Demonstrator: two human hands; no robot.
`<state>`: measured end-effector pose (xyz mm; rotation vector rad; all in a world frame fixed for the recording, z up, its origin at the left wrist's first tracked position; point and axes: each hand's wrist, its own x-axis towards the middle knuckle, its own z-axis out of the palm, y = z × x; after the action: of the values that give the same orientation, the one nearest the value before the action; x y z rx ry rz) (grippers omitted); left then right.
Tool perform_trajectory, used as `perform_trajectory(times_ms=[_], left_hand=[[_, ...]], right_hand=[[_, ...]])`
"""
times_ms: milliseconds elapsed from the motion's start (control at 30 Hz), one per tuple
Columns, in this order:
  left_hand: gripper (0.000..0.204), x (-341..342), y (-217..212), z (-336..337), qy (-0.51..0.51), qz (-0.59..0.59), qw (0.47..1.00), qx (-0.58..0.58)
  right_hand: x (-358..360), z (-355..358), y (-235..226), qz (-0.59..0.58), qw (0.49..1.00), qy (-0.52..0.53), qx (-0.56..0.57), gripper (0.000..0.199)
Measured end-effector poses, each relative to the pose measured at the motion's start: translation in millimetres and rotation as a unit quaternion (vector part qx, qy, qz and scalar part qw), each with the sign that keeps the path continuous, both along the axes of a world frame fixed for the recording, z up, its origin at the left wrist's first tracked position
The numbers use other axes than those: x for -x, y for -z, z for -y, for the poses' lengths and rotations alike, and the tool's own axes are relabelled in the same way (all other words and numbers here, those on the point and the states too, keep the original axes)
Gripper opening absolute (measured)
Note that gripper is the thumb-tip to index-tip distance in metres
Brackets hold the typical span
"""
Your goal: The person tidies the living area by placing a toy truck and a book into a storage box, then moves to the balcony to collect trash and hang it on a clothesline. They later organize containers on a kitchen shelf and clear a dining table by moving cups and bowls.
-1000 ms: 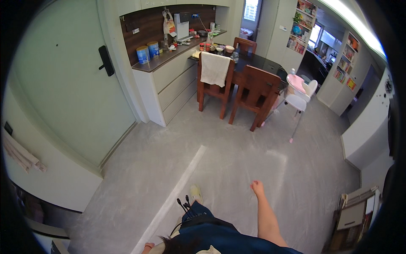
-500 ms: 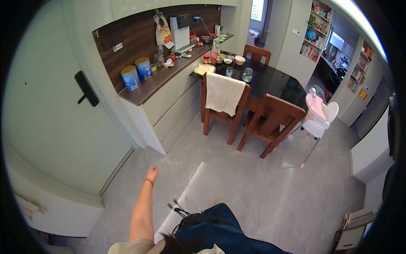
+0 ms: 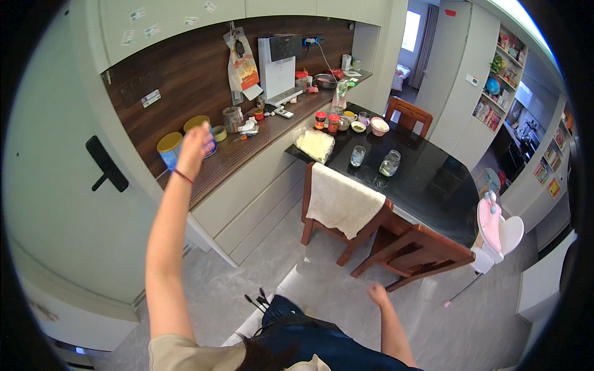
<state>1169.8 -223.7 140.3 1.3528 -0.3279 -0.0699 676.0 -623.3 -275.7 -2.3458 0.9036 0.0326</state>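
Note:
My left hand point(image 3: 197, 147) is raised in front of two blue tins with gold lids at the left end of the counter, its fingers loosely curled with nothing visible in them. It partly covers the right tin point(image 3: 197, 122); the left tin point(image 3: 169, 148) shows beside my wrist. Whether the hand touches them I cannot tell. Low on the right, my right hand point(image 3: 376, 294) hangs curled in a loose fist, apart from the wooden chair point(image 3: 417, 250) beyond it. Nothing shows in it.
The brown counter point(image 3: 213, 179) holds a white dispenser point(image 3: 277, 74), jars and small items. On the black table point(image 3: 427, 173) stand a bag of pale food point(image 3: 314, 145), glass jars, bowls and red-lidded jars. A towel point(image 3: 343, 201) hangs over another chair. A high chair point(image 3: 492, 232) stands right.
My left hand has risen from over the floor to in front of the tins. My right hand has come into view. The counter and table appear nearer and larger.

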Motion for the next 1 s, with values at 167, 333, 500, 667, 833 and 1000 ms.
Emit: perform_trajectory(times_ms=[167, 333, 500, 667, 833, 1000], left_hand=[[0.052, -84, -106, 33, -0.026, 0.060, 0.994, 0.092], [0.107, -141, -167, 61, -0.034, 0.087, 0.974, 0.205], [0.098, -209, -189, 87, -0.053, 0.103, 0.941, 0.317], [0.050, -225, -212, 100, -0.009, 0.146, 0.934, 0.327], [0.043, -227, -224, 129, 0.052, 0.105, 0.949, 0.293], [0.034, -217, -239, 149, -0.093, 0.070, 0.950, 0.290]], right_hand=[[-244, -9, -219, 0.242, 0.960, -0.106, -0.092, 0.029], [-325, -23, -275, 0.307, 0.897, -0.180, -0.262, 0.026], [-329, 8, -279, 0.277, 0.899, -0.148, -0.306, 0.025], [-352, 64, -294, 0.325, 0.847, -0.068, -0.415, 0.021], [-446, 96, -414, 0.373, 0.822, -0.230, -0.362, 0.027], [-521, 20, -592, 0.621, 0.649, -0.434, -0.075, 0.035]])
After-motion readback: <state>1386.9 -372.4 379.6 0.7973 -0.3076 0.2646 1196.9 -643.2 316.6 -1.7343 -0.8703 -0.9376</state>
